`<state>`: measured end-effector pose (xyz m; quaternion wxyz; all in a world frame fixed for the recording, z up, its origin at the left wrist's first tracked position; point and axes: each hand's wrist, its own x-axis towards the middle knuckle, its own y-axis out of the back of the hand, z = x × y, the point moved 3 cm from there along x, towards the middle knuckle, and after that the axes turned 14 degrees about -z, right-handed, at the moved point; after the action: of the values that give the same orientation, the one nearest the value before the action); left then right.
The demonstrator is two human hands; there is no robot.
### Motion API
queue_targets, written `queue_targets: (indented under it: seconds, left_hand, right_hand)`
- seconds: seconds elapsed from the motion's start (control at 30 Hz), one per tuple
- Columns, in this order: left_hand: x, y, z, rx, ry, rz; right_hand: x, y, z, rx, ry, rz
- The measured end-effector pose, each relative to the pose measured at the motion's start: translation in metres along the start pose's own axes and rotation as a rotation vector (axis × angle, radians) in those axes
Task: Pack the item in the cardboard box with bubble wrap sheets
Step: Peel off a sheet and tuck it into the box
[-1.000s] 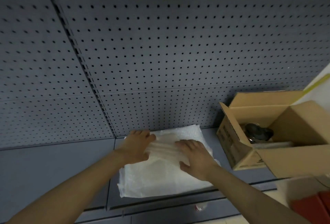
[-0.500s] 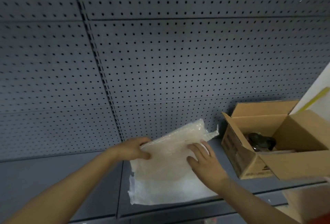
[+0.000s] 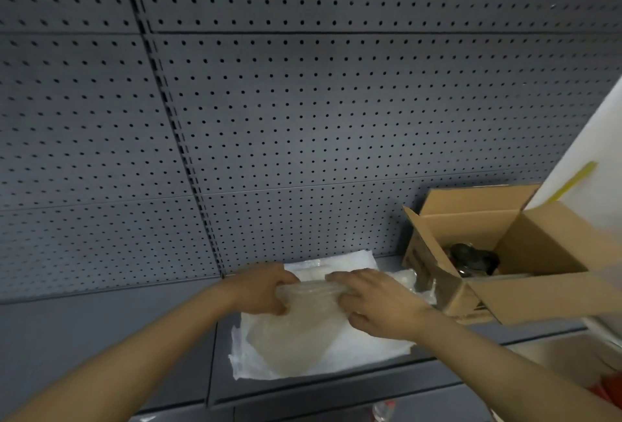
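While both hands grip the top sheet (image 3: pixel 296 324), left hand (image 3: pixel 261 290) and right hand (image 3: pixel 377 304) fingers curled over its upper edge: lift clear of the stack (image 3: pixel 370 346) beneath, then carry rightward to the box (image 3: pixel 447 290) holding the item (image 3: pixel 473 258).

Lower centre: bubble wrap sheets (image 3: pixel 323 351) on the shelf (image 3: pixel 101 330), before the pegboard wall (image 3: pixel 303 102).
On the sheets: left hand (image 3: pixel 266 288), right hand (image 3: pixel 377 302).
Right: cardboard box (image 3: pixel 498 290), item (image 3: pixel 473 258) in it.
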<state>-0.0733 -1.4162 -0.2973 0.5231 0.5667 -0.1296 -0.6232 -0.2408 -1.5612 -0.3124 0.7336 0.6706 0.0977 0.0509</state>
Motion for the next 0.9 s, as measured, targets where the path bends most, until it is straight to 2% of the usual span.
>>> queue_targets:
  seconds: [0.07, 0.2, 0.3, 0.53, 0.67, 0.77, 0.9]
  left_hand:
    - [0.0, 0.002, 0.011, 0.023, -0.014, 0.012]
    - [-0.008, 0.002, 0.035, 0.068, -0.055, 0.132]
    - [-0.025, 0.004, 0.069, 0.102, -0.085, 0.198]
    - [-0.048, -0.001, 0.189, 0.326, 0.021, 0.095]
    - [-0.033, -0.011, 0.26, 0.403, -0.094, 0.163]
    - [-0.008, -0.009, 0.293, 0.307, -0.211, 0.262]
    - [0.021, -0.003, 0.325, 0.218, -0.303, 0.258]
  right_hand:
    - [-0.008, 0.005, 0.001, 0.013, -0.02, 0.04]
    - [-0.026, 0.023, 0.006, 0.087, -0.184, 0.157]
    - [-0.05, 0.037, 0.014, 0.208, -0.314, 0.109]
    - [-0.144, 0.061, 0.044, 0.385, -0.512, 0.087]
    - [-0.22, 0.064, 0.064, 0.41, -0.61, 0.086]
    - [-0.274, 0.07, 0.08, 0.403, -0.678, 0.099]
    - [-0.318, 0.081, 0.106, 0.371, -0.701, 0.042]
